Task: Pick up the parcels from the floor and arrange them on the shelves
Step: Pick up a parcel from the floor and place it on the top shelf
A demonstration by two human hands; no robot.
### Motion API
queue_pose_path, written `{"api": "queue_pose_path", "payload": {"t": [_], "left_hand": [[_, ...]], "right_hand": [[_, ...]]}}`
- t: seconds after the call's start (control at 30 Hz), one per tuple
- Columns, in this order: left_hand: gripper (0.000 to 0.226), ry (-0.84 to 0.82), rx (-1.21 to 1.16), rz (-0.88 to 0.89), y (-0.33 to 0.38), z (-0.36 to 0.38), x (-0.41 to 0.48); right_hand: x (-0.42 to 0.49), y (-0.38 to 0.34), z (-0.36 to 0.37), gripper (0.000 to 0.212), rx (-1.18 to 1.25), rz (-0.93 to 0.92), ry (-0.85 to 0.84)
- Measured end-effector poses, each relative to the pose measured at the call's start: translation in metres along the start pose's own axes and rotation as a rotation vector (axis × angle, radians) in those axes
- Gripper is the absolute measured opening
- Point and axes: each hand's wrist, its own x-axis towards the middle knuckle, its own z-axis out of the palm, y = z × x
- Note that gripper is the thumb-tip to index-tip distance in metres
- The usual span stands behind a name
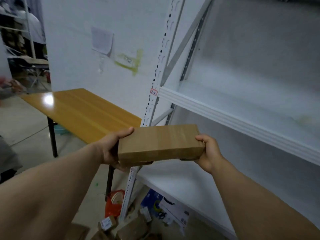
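Box (pixel 160 144): flat brown carton, held level in the air in front of the rack's corner post (pixel 152 104), at a height between the lower shelf (pixel 173 179) and the middle shelf (pixel 242 122), resting on neither.

Progress, judged: early. This box is off the floor (pixel 26 122) but not yet shelved. The shelf boards in view show no parcels, though their far part is blurred. Parcels (pixel 131 229) lie heaped at the post's foot.

Left hand (pixel 112 149): grips the box's left end, thumb on top, fingers underneath.

Right hand (pixel 210 153): grips the right end likewise.

Both arms reach forward.

Table (pixel 83 110): left of the rack.
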Motion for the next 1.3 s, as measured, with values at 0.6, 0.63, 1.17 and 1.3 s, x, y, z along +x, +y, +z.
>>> {"api": "queue_pose_path", "payload": {"t": [0.6,0.63,1.17,1.3], "left_hand": [[0.068,-0.168,-0.031,0.388,0.101,0.04,-0.02],[0.073,-0.17,-0.084,0.353,0.104,0.041,-0.017],[0.088,-0.071,0.098,0.289,0.123,0.034,-0.01],[0.083,-0.055,0.324,0.355,0.141,0.041,-0.023]], "right_hand": [[-0.018,-0.078,0.012,0.037,-0.045,-0.038,0.07],[-0.017,-0.081,0.014,0.033,-0.027,-0.092,0.064],[-0.029,-0.107,0.027,0.028,-0.029,-0.27,0.039],[-0.033,-0.117,0.026,0.04,-0.429,-0.28,0.195]]}}
